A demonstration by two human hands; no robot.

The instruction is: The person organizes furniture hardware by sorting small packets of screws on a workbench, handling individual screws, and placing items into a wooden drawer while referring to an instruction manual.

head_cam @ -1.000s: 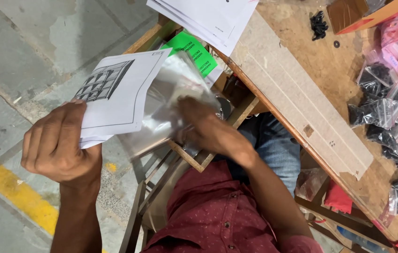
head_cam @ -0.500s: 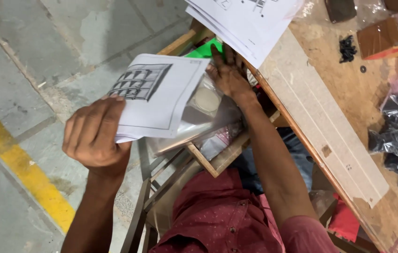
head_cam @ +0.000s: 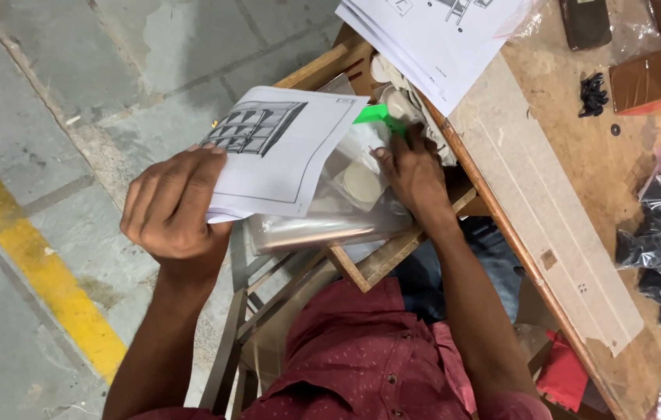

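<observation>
The left hand point(head_cam: 171, 206) pinches a folded instruction sheet point(head_cam: 284, 152) printed with a shelf-unit drawing against a clear plastic bag point(head_cam: 330, 222), already holding pale round discs but not yet sealed, while the right hand point(head_cam: 416, 175), fingers curled at the bag's mouth beside the wooden workbench point(head_cam: 579, 187), works there.

Single head camera, looking steeply down, close.
</observation>
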